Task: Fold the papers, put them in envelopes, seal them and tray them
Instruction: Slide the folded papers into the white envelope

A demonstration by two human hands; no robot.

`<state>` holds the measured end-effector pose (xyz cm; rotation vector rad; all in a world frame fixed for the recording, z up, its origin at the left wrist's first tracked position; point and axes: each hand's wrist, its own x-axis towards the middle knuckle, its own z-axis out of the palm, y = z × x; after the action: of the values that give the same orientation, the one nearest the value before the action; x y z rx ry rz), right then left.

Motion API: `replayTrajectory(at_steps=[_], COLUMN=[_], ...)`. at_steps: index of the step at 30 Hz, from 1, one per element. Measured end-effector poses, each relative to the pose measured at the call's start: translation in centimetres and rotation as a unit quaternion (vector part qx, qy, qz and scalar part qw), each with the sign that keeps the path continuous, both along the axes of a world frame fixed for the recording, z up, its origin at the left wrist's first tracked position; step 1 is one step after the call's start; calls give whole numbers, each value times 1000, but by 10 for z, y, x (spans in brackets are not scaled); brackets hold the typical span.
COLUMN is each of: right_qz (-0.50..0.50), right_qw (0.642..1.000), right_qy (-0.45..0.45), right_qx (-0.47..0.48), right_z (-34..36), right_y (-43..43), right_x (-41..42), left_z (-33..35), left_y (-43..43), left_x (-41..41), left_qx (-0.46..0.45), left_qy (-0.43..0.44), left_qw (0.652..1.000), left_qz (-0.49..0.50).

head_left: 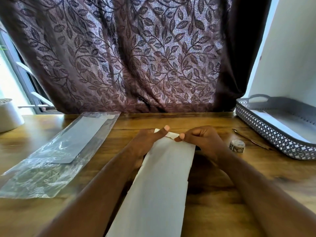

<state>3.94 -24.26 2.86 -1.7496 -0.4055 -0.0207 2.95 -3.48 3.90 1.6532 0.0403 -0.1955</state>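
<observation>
Head camera looks down (and forward) over the table [213, 199].

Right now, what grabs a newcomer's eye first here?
The long white envelope at the centre of the table, its far end pinched by the left hand and right hand. Behind, a dark leaf-patterned curtain fills the background. A clear plastic pack lies left; a grey lattice tray sits far right.

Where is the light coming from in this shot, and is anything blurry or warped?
Head view: daylight glows through the curtain and blows out the window at left; glare streaks the plastic sleeve; wide-angle distortion tilts the wall at right; the near end of the envelope looks soft.
</observation>
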Motion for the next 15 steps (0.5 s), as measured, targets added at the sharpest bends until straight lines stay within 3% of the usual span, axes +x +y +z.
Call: replayTrajectory(at_steps=[7, 12, 15], right_qz=[-10, -27, -36], right_qw=[999, 995, 996], right_qy=[-17, 79, 82], right_qx=[-38, 50, 20], right_z=[2, -1, -2], right_y=[2, 4, 6], right_x=[0, 5, 4], left_z=[-4, -6, -8], left_y=[2, -2, -5], left_x=[4, 4, 4], left_qx=[22, 40, 76], left_qy=[-17, -52, -82], left_qw=[999, 998, 994], left_qz=[16, -7, -14])
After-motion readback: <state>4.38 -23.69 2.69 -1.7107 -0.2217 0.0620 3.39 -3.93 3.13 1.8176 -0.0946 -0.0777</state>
